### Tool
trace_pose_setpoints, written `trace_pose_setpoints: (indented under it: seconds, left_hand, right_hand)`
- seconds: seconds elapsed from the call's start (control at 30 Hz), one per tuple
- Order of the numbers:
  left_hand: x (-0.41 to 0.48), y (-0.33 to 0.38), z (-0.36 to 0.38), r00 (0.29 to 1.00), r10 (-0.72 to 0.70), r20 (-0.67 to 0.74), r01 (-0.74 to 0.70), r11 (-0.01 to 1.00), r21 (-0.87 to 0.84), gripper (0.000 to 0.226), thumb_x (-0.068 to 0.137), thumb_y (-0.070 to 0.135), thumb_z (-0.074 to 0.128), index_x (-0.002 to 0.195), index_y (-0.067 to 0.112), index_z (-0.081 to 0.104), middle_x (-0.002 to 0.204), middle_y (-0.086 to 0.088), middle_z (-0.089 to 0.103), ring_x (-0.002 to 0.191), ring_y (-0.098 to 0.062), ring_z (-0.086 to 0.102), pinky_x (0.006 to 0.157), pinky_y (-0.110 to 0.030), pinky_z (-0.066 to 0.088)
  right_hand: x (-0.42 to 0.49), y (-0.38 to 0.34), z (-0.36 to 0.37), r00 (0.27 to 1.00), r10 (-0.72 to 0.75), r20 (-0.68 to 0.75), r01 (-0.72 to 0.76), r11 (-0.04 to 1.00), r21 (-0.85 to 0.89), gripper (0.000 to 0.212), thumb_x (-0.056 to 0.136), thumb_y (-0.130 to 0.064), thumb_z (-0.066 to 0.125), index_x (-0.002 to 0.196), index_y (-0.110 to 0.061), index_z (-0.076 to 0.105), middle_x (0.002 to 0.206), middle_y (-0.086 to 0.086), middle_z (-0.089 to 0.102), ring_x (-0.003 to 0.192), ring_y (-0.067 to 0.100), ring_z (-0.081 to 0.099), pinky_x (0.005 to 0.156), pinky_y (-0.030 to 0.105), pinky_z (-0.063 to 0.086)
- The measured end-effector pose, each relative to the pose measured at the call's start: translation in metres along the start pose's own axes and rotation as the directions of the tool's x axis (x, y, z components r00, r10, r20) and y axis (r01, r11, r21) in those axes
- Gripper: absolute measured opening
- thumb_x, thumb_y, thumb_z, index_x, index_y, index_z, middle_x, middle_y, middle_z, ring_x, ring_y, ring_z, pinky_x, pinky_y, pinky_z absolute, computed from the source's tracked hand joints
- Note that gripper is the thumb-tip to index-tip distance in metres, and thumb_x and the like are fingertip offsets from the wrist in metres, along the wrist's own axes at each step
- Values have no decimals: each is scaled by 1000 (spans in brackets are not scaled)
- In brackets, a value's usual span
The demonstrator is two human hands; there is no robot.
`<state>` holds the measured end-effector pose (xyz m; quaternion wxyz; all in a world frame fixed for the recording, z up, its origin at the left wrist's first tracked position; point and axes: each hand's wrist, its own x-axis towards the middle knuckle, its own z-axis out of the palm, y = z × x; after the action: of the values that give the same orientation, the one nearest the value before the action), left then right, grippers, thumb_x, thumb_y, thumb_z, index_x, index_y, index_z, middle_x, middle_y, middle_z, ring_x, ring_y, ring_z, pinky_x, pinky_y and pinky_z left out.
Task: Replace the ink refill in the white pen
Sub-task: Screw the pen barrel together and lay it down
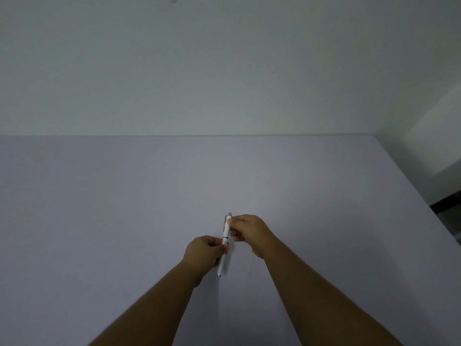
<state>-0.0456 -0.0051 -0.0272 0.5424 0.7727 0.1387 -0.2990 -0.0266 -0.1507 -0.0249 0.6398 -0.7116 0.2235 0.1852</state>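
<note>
The white pen is held nearly upright above the lilac table, its clip end pointing away from me and its metal tip toward me. My left hand pinches the pen's lower half just below its dark ring. My right hand grips the upper half near the clip with thumb and fingers. A thin pale refill lies on the table under my right wrist, mostly hidden.
The table meets a plain white wall at its far edge. Its right edge drops off to a dark floor at the far right.
</note>
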Motion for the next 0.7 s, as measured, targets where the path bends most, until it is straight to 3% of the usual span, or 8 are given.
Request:
trace_pose_setpoints:
  seconds: [0.1, 0.2, 0.33, 0.5, 0.7]
  left_hand:
    - [7, -5, 2, 999, -24, -21, 24, 1000, 6, 6, 83, 23, 68, 79, 20, 70, 77, -5, 68, 69, -19, 60, 78, -37, 58]
    - [12, -11, 5, 997, -26, -74, 31, 998, 56, 10, 83, 24, 68, 89, 17, 73, 75, 1, 67, 66, -15, 60, 70, -32, 57]
    - [15, -14, 9, 990, 7, -142, 15, 988, 157, 14, 83, 23, 66, 93, 16, 73, 71, 6, 64, 62, -8, 55, 52, -18, 40]
    - [18, -15, 14, 983, 20, -181, 16, 981, 193, 14, 81, 20, 69, 93, 14, 68, 85, -1, 68, 73, -14, 59, 56, -18, 42]
    - [20, -20, 17, 983, 27, -181, 13, 977, 215, 11, 80, 22, 70, 88, 13, 68, 78, 1, 65, 69, -12, 59, 56, -17, 42]
  right_hand:
    - [7, 5, -4, 965, -81, -250, -5, 946, -325, 31, 92, -22, 47, 95, 2, 67, 90, 17, 69, 76, 22, 60, 79, 39, 53]
    - [4, 12, -11, 912, -152, -380, -111, 803, -586, 25, 89, -17, 43, 96, -2, 61, 98, 15, 67, 85, 28, 61, 67, 28, 46]
    - [0, 25, -13, 914, -45, -404, -237, 748, -620, 27, 82, -20, 47, 103, -3, 52, 103, 14, 63, 87, 29, 60, 67, 29, 45]
    - [1, 38, -2, 932, -44, -359, -217, 728, -651, 28, 86, -12, 45, 112, -4, 51, 113, 16, 61, 101, 31, 60, 81, 35, 52]
    - [4, 41, 13, 949, -93, -300, -127, 760, -637, 22, 87, -12, 46, 108, -10, 54, 109, 13, 63, 97, 28, 61, 75, 30, 48]
